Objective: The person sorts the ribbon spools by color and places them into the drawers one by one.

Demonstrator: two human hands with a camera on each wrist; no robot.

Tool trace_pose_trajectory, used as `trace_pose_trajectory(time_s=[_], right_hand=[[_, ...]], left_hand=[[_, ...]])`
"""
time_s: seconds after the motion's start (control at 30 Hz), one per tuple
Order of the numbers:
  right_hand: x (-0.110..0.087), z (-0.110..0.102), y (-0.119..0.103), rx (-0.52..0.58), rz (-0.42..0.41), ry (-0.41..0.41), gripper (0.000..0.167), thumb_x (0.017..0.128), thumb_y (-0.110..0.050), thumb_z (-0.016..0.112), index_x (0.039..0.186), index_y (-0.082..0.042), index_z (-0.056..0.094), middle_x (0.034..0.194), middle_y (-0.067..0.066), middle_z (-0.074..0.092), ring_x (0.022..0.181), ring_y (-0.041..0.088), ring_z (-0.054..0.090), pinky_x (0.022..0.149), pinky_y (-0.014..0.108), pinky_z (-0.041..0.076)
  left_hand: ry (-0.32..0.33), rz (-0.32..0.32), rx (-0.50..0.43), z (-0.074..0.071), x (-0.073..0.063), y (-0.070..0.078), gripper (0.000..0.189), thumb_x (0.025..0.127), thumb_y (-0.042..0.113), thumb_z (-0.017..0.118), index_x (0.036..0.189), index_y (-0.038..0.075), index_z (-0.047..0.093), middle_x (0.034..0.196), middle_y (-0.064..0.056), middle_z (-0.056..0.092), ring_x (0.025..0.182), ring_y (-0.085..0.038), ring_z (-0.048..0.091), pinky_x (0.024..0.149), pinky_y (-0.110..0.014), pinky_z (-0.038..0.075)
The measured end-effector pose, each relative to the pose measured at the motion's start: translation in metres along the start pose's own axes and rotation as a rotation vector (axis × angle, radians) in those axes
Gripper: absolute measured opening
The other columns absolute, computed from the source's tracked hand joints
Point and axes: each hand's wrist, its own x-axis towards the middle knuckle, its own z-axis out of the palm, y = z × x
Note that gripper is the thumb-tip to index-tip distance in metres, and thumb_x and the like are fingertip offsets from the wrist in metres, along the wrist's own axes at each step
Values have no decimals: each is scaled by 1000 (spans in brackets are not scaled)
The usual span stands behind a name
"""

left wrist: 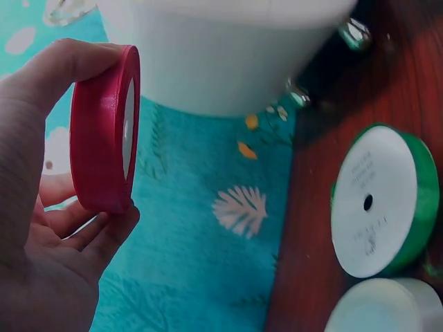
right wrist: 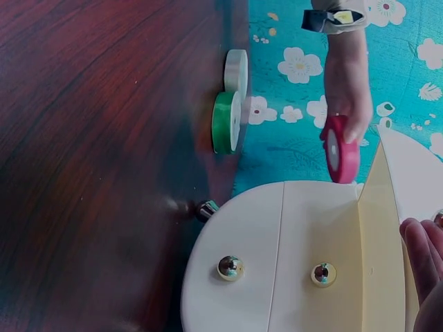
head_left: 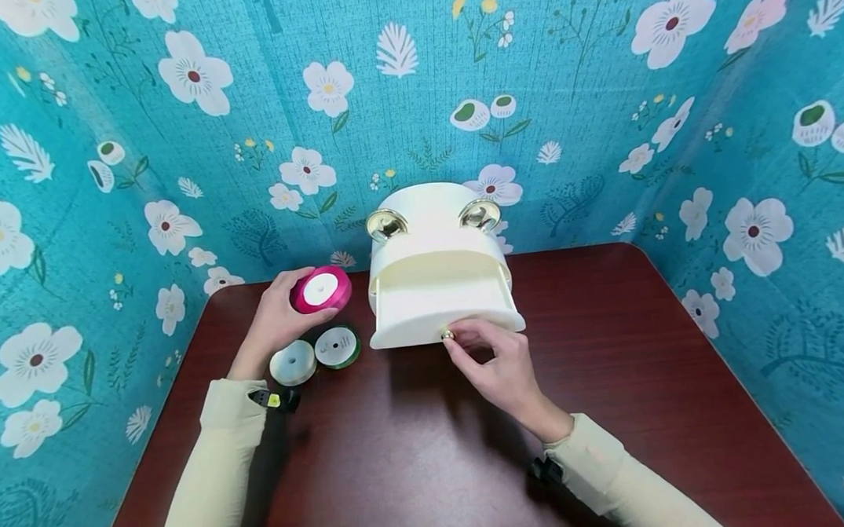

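Note:
My left hand [head_left: 277,315] grips a spool of pink ribbon [head_left: 322,290] by its rim, lifted above the table to the left of a white drawer cabinet [head_left: 430,208]. In the left wrist view the thumb is on one side of this spool [left wrist: 104,138] and the fingers are on the opposite side. My right hand [head_left: 497,364] pinches the small gold knob [head_left: 447,335] of the cabinet's pulled-out drawer [head_left: 405,332]. No object shows inside that drawer. Lower drawer fronts with round knobs [right wrist: 230,268] appear flush in the right wrist view.
A green ribbon spool [head_left: 337,346] and a whitish ribbon spool [head_left: 293,363] lie side by side on the dark red table [head_left: 402,461], below the left hand. Two round gold-rimmed pieces [head_left: 386,224] stand on the cabinet top. Floral blue cloth [head_left: 402,131] hangs behind and at both sides.

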Motion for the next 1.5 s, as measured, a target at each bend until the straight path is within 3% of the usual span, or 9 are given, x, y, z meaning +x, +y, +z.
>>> trace_pose_trajectory(time_s=[0.33,0.7,0.97,1.1,1.37,1.5], right_hand=[[0,0,0,12,-2,1,21,82,3,82,100,-7,77,88,6,79,74,13,75,73,17,60],[-1,0,0,5,-2,2,21,82,2,82,100,-7,77,89,6,79,75,14,76,74,18,60],[-1,2,0,0,-19,6,23,80,3,83,100,-7,77,90,6,79,76,14,76,75,18,60],[0,3,-1,11,-9,0,23,81,2,83,101,-7,78,91,6,79,77,14,76,76,18,61],[-1,2,-1,0,-20,7,25,79,3,84,101,-7,78,90,6,79,76,14,76,76,18,61],[-2,1,-1,-5,-14,0,24,80,2,84,101,-7,78,90,5,79,76,14,76,75,19,61]], left_hand=[[26,90,-47,-5,-11,29,90,74,29,94,150,13,49,143,-12,55,131,-33,51,86,-58,61],[28,107,-96,-7,-18,54,91,73,32,95,151,19,50,144,-9,56,132,-31,51,85,-56,62],[14,148,-123,-6,-18,71,92,72,33,96,151,24,51,145,-4,56,132,-26,52,87,-54,62],[16,156,-113,-5,-16,80,92,71,31,97,150,20,52,144,-4,57,132,-26,52,86,-54,62],[-29,209,-99,6,-10,93,91,71,33,97,149,20,53,145,-7,55,139,-28,47,88,-53,62],[-36,243,-89,12,-6,97,91,71,34,96,149,21,53,142,-6,57,134,-27,50,88,-51,62]])
